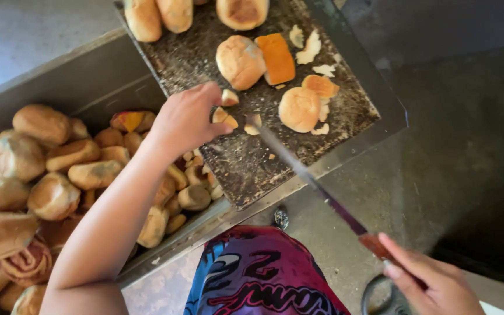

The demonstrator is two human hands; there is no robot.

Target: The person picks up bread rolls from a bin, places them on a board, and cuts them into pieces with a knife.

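Cutting is under way, judging by the crumbs: the left hand [186, 119] pinches a small pale bread piece [224, 116] on the dark speckled cutting board [228, 157]. The right hand [433, 283] grips the long red-handled knife [310, 178], its tip just beside that piece. The next stroke calls for fingers kept off the blade.

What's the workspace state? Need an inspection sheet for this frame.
Surface: dark, crumb-covered board lying across a grey trough.
Job's things: small bread piece; long knife, tip on the board.
Clutter: whole rolls, an orange-crusted slab, torn scraps on the board; heap of rolls in the trough.
Hands: left hand pinches the bread piece; right hand grips the knife handle.
Cables: nothing seen.
Surroundings: concrete floor; dark ring-shaped object near the right hand.
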